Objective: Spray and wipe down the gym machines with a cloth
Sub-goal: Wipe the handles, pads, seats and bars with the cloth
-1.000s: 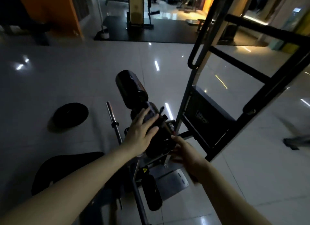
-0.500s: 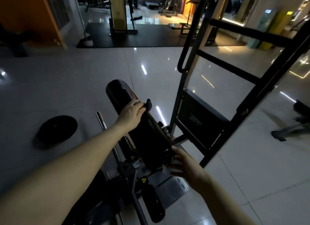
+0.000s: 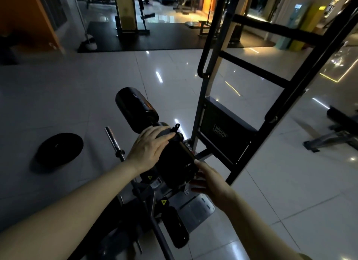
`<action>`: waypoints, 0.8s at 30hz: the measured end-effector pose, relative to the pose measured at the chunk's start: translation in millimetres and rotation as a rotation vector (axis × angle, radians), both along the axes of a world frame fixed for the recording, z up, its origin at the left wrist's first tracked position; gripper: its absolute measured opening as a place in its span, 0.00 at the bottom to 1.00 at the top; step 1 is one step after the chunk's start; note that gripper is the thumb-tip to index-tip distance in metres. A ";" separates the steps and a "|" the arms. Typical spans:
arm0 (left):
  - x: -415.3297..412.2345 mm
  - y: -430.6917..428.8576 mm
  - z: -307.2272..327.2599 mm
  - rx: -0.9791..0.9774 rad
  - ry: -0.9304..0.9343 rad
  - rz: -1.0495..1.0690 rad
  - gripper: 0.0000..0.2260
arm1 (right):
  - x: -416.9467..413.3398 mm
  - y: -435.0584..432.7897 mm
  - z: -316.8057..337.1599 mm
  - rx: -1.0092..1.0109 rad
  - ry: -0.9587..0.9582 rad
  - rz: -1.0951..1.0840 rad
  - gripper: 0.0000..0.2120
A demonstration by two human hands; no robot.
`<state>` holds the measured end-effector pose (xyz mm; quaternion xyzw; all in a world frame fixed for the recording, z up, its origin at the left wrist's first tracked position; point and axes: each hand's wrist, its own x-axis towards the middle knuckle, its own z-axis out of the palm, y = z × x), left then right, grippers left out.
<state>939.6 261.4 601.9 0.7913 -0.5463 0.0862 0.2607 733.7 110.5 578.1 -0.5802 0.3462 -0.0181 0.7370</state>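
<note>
Centre of frame: my left hand, fingers flat, presses a grey cloth on the black roller pad. My right hand brackets the pad's lower end (grip unclear). Weight plate and bar end lie at left; a black frame crowds the right.

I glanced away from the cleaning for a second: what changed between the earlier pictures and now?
The left hand, pressing the cloth on the black pad, slid up toward the roller, then partway back. The right hand stayed at the pad's lower end; the weight plate stayed put.
</note>
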 end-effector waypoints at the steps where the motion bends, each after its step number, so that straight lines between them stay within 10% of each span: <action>1: 13.1 -6.1 2.4 0.015 -0.008 0.035 0.19 | 0.8 -0.1 -2.8 -0.002 -0.007 -0.006 0.27; 11: 12.4 -33.7 22.6 0.022 0.134 0.348 0.16 | -2.1 7.2 -3.5 -0.028 -0.003 -0.027 0.39; 16: -41.8 -9.1 25.1 -0.045 0.267 0.210 0.17 | -5.7 8.2 7.3 -0.028 -0.015 -0.046 0.22; 24: -54.0 38.8 21.3 0.021 0.299 0.084 0.23 | -13.1 13.0 6.4 0.033 -0.088 -0.049 0.20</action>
